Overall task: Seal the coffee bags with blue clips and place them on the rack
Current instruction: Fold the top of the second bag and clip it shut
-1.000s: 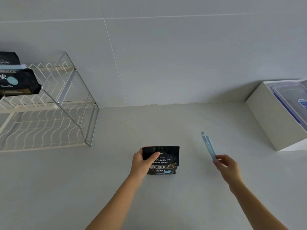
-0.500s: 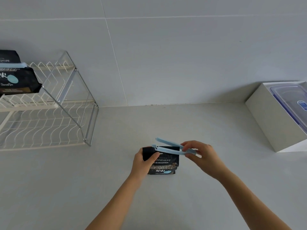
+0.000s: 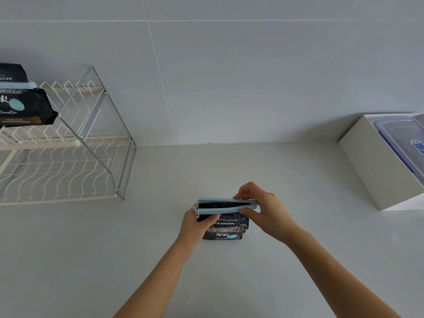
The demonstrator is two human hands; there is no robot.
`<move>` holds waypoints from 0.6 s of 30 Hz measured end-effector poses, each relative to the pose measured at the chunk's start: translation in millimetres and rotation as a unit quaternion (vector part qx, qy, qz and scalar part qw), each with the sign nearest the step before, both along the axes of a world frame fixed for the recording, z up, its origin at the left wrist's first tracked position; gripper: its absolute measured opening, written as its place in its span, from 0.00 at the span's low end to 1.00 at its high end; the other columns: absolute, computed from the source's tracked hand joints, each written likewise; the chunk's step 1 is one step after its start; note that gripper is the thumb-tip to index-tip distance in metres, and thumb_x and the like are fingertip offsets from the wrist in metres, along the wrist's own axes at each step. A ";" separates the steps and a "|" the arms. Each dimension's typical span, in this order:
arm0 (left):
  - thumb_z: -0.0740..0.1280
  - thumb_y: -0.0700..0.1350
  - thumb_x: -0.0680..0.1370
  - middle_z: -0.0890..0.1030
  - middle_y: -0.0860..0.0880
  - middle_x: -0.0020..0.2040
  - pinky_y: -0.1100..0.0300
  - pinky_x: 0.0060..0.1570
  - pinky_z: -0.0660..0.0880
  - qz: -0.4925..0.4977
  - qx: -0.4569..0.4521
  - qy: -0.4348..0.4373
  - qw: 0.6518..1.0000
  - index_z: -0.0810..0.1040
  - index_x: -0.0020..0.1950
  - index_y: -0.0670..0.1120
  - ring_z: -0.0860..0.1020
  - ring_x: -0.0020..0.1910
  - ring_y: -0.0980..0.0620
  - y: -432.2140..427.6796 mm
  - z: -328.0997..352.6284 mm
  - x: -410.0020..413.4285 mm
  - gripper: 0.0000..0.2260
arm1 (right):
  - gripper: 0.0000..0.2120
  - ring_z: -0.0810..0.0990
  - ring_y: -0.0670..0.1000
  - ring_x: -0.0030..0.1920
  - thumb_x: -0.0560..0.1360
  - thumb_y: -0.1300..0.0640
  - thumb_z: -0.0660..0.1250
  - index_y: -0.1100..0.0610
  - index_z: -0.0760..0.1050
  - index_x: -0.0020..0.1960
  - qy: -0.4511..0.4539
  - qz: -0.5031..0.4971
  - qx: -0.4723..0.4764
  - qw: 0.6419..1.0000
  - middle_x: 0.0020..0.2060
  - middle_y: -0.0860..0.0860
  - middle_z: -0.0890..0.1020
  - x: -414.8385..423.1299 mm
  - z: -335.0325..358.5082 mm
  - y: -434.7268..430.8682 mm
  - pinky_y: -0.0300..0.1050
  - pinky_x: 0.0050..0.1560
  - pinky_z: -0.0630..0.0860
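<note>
A small black coffee bag [image 3: 227, 228] stands upright on the white counter. My left hand [image 3: 195, 226] grips its left side. A long light-blue clip [image 3: 220, 209] straddles the bag's top edge, its two arms still apart at the left end with the black bag top between them. My right hand [image 3: 261, 210] pinches the clip's right, hinged end. At the far left, a second black coffee bag [image 3: 21, 106] with a blue clip [image 3: 18, 84] across its top sits on the upper tier of the white wire rack [image 3: 68, 154].
A white box [image 3: 376, 166] holding a clear plastic lidded container [image 3: 406, 138] stands at the right against the tiled wall. The rack's lower tier [image 3: 46, 175] holds nothing in view. Bare counter lies between the rack and my hands.
My right hand carried the blue clip from the right over to the bag and slid it across the bag's top. The left hand stayed on the bag.
</note>
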State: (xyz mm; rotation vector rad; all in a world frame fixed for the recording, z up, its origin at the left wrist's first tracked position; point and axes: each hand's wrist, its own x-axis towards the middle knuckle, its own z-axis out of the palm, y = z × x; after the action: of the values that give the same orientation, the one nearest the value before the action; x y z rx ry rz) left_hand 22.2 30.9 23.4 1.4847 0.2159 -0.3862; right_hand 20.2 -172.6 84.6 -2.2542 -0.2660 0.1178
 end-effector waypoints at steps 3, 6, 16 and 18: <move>0.74 0.40 0.70 0.86 0.48 0.44 0.67 0.35 0.77 0.020 -0.009 0.004 1.000 0.81 0.51 0.44 0.84 0.42 0.55 0.6 -1.2 -0.3 0.11 | 0.18 0.78 0.40 0.50 0.71 0.62 0.68 0.43 0.68 0.52 -0.004 0.031 -0.034 0.999 0.48 0.39 0.81 5.0 3.0 7.7 0.38 0.51 0.77; 0.74 0.41 0.70 0.86 0.48 0.43 0.67 0.35 0.78 0.025 -0.015 0.005 1.000 0.81 0.51 0.45 0.84 0.43 0.54 0.6 -2.3 -0.8 0.11 | 0.19 0.78 0.42 0.48 0.71 0.61 0.69 0.44 0.70 0.56 -0.011 0.042 -0.053 0.998 0.47 0.40 0.80 8.1 4.1 12.2 0.41 0.50 0.76; 0.73 0.43 0.71 0.84 0.47 0.49 0.66 0.38 0.78 0.025 -0.016 0.017 0.999 0.80 0.55 0.45 0.83 0.47 0.53 -1.0 -2.5 0.7 0.14 | 0.18 0.79 0.39 0.48 0.71 0.63 0.70 0.47 0.74 0.56 0.011 0.002 0.009 1.000 0.45 0.40 0.81 5.0 0.0 4.7 0.30 0.48 0.74; 0.73 0.43 0.71 0.84 0.46 0.50 0.65 0.39 0.78 0.024 -0.014 0.018 0.999 0.79 0.57 0.45 0.83 0.48 0.52 -0.8 -3.4 1.4 0.15 | 0.18 0.79 0.39 0.48 0.71 0.64 0.70 0.48 0.74 0.56 0.017 -0.003 0.022 1.000 0.46 0.40 0.81 4.5 -0.8 4.1 0.31 0.49 0.75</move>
State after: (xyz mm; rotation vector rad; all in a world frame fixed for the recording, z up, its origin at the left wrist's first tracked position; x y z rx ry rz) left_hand 23.6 30.1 20.0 1.4427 0.2732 -0.3768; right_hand 24.7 -168.5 83.8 -2.2079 -0.2408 0.1463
